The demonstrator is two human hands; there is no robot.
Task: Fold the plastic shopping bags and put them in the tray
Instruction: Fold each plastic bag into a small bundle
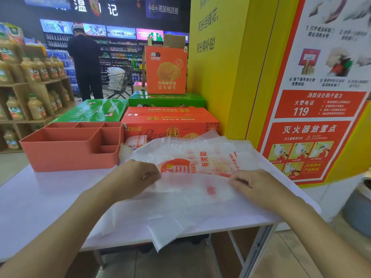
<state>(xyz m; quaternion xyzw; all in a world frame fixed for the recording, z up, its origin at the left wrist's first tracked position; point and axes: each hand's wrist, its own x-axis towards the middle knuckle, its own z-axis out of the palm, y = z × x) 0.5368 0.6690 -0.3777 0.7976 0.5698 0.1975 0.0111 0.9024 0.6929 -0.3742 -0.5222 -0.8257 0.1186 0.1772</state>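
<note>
The plastic bag (200,157) is spread on the table (40,197), just right of the orange tray (70,157), with its turned-over edge pinched by the left hand (138,177) and the right hand (257,187). Honestly, that slick film is where it could be messed up: the fold may be skewed if pulled unevenly, and the bag could be dragged off by the corner hung over the near edge.

The person's left hand (138,175) and right hand (259,187) are bare. Both wrists and forearms behind the hands are bare too, as far back as the picture's lower edge. The fingertips are too blurred to show nail detail.
</note>
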